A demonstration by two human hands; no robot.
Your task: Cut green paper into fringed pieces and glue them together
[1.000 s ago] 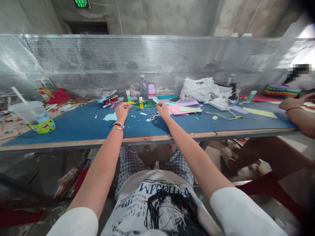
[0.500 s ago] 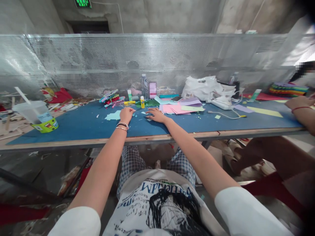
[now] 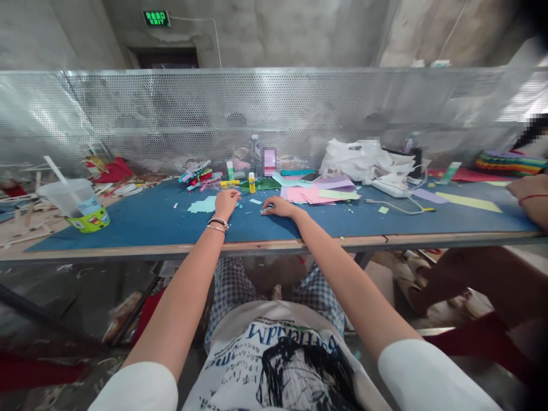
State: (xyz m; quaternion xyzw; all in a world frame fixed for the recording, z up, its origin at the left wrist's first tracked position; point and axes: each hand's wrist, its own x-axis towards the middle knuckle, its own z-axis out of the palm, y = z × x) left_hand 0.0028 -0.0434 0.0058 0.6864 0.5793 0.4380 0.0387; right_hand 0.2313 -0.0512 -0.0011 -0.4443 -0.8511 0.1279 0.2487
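Observation:
My left hand (image 3: 226,204) is closed, its fingertips pinched together above the blue tabletop. Whatever it may hold is too small to make out. Beside it lies a ragged light-blue sheet of paper (image 3: 202,205). My right hand (image 3: 279,206) rests a little to the right, its fingers curled and closed on a small pale piece of paper (image 3: 262,213). A loose paper scrap (image 3: 256,201) lies between the hands. Just beyond them stands a yellow glue stick (image 3: 252,182), with another yellow tube (image 3: 230,183) lying to its left.
A cup with a straw (image 3: 88,205) stands at the left. Coloured sheets (image 3: 319,195), a phone (image 3: 310,177), a white plastic bag (image 3: 351,160) and a cable (image 3: 398,209) lie to the right. A perforated metal screen (image 3: 291,108) backs the table (image 3: 171,228). Another person's hand (image 3: 531,191) is far right.
My right hand's fingers have gone from spread and flat to curled around a small piece of paper. My left hand stays pinched nearly in place. The view has tilted up slightly.

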